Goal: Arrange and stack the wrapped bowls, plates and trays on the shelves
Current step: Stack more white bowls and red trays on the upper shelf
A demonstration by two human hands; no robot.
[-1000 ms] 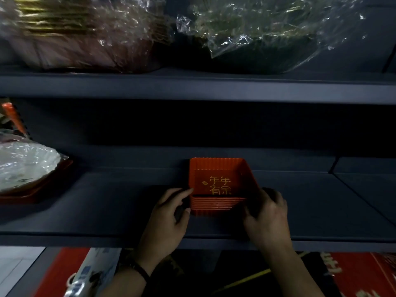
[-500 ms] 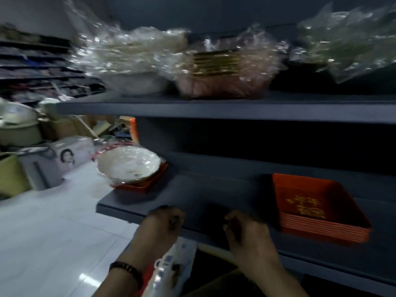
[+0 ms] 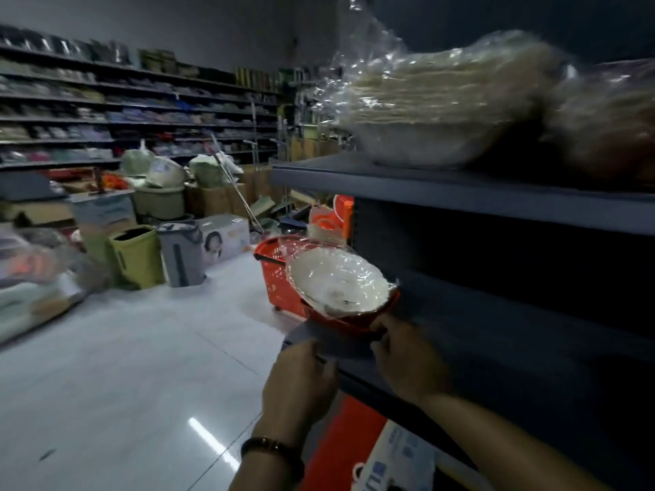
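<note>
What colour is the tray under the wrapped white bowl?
The plastic tray is red, seen best in the head view.

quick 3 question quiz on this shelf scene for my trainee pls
1. True or false: the wrapped white bowl sits on a red tray.
2. Multiple choice: the right hand reaches to: A the tray, B the top shelf, C a bucket.
3. Fill in: on the floor behind the bowl stands a red ____.

Key: 1 true; 2 A; 3 basket.
</note>
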